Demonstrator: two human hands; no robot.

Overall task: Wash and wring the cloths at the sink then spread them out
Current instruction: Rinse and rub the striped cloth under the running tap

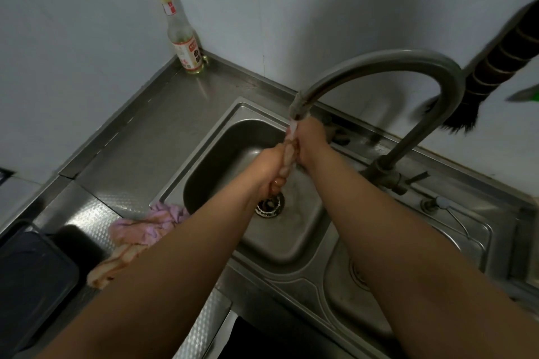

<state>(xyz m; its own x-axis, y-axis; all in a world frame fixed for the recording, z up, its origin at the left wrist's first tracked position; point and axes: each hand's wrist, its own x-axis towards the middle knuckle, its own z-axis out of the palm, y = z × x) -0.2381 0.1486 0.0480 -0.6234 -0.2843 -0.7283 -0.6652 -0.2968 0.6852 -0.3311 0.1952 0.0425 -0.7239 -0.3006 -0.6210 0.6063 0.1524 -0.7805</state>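
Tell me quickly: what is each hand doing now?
Left hand: closed on the twisted cloth.
Right hand: closed on the same cloth's upper end.

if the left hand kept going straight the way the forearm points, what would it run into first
Most likely the right hand, right across the twisted cloth that both grip under the faucet spout. Past that comes the sink's back rim, though depth is hard to judge. The left hand points up-right.

cloth in hands (287, 154): pale pink | cloth on tabletop (151, 224): lilac, pink | sink (221, 125): grey steel | bottle (186, 46): yellow cap, red-white label | tray (32, 274): black
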